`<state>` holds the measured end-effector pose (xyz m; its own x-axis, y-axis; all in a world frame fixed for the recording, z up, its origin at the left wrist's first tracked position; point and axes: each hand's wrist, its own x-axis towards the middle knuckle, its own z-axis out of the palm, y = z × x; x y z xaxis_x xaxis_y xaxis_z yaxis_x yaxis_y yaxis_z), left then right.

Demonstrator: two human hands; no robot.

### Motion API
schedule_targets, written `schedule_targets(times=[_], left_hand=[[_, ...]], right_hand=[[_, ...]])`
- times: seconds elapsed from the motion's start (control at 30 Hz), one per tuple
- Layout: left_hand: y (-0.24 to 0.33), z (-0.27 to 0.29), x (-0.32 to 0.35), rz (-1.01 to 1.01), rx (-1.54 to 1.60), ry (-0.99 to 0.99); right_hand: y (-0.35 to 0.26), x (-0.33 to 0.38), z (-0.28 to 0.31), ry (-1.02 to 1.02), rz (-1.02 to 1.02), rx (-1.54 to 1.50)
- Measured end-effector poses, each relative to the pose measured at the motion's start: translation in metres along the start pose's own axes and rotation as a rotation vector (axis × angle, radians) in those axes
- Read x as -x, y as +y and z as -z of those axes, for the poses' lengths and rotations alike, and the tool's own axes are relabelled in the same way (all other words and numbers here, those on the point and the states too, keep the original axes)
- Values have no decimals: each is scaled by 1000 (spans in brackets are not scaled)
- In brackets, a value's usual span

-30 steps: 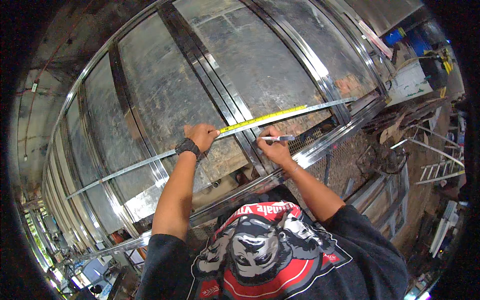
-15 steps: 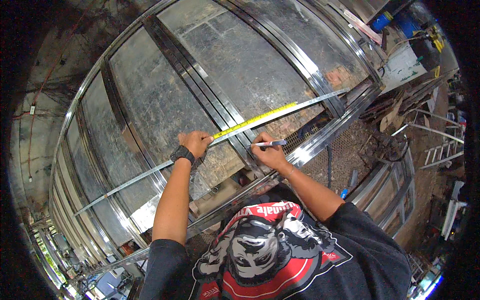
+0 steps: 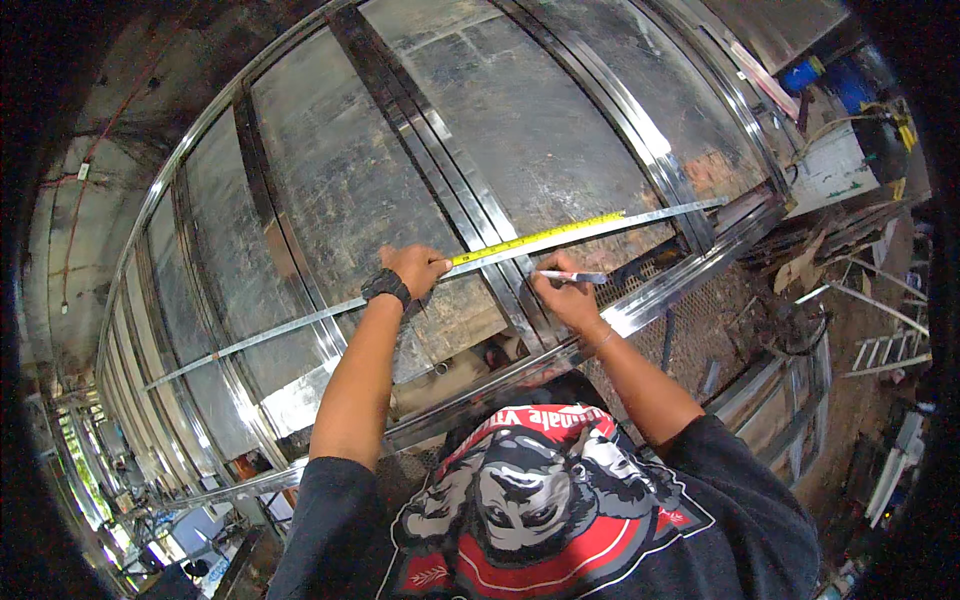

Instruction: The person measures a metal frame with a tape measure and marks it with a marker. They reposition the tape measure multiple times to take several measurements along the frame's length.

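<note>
My left hand point(image 3: 418, 273), with a dark watch on its wrist, pinches the near end of a yellow tape measure blade point(image 3: 535, 239). The blade lies along a long, thin metal strip point(image 3: 270, 334) that crosses several shiny metal bars of a large frame. Closed around a white and dark marker pen point(image 3: 575, 276), my right hand point(image 3: 570, 304) rests at a double metal bar point(image 3: 512, 287) just below the strip. The pen's left end is close to that bar; whether it touches cannot be made out. No tape case shows.
Dark, scuffed sheet panels point(image 3: 340, 140) lie beneath the frame bars. A shiny edge rail point(image 3: 650, 305) runs between the frame and my body. At right are a smaller metal frame point(image 3: 790, 390), a ladder point(image 3: 890, 350) and piled scrap point(image 3: 830, 240).
The whole scene has shifted slightly rightward in the picture as the view moved. Both hands keep their holds on the tape and the pen, in nearly the same spots on the frame.
</note>
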<state>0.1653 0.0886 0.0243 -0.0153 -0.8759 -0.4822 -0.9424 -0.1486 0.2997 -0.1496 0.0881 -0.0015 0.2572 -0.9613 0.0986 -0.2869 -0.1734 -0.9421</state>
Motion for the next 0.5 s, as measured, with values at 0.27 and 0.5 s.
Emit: schedule_targets(times=[0.27, 0.5], left_hand=[[13, 15, 5, 37, 22, -77], [0, 0, 1, -9, 44, 15]], right_hand=[[-7, -45, -4, -61, 101, 20], [5, -47, -8, -141, 149, 25]])
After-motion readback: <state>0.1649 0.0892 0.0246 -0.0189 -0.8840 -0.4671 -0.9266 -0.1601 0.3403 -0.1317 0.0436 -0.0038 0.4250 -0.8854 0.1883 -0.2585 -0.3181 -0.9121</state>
